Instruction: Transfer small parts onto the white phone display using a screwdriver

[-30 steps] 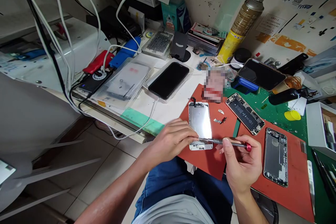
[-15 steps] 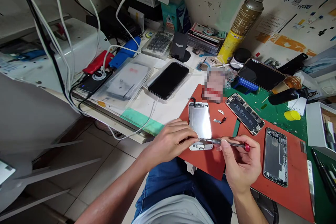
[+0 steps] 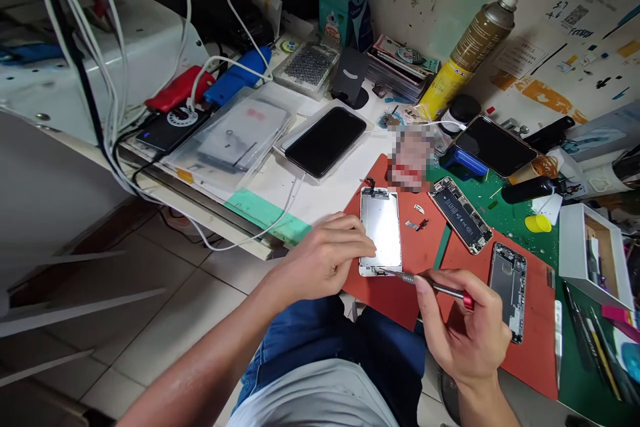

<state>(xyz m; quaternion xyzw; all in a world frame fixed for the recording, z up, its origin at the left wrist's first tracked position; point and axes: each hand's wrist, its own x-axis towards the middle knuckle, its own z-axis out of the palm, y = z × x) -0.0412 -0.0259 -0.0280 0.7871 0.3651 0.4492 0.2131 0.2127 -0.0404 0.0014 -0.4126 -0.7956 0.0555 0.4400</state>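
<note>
Screen panel [image 3: 385, 220] at the hub of the clock in the head view, flat on red mat [image 3: 420, 253], shiny metal back facing up, white along the edges; black ribbon cable [image 3: 370, 183] sticking out toward 11 o'clock. Left hand [image 3: 330, 253] at 8 o'clock, fingers bent, tips against the panel's lower left part; thumb mostly out of sight, so cannot tell whether pinching the edge or merely resting. Right hand [image 3: 465, 327] between 4 and 5 o'clock, closed firmly around slim screwdriver [image 3: 410, 278] with red end, thumb and fingers wrapped on the shaft. Screwdriver pointing between 9 and 10 o'clock, tip at the panel's 6 o'clock end.

Small loose parts [image 3: 419, 209] between 2 and 3 o'clock, near the panel. Opened phone [image 3: 457, 213] with black battery at 3 o'clock; bare phone housing [image 3: 510, 280] at 4 o'clock, partly overlapped by the right hand. Farther out, dark-screened phone [image 3: 326, 141] at 11 o'clock, spray can [image 3: 467, 52] at 1 o'clock, propped phone [image 3: 496, 145] on blue stand [image 3: 465, 163] at 2 o'clock.
</note>
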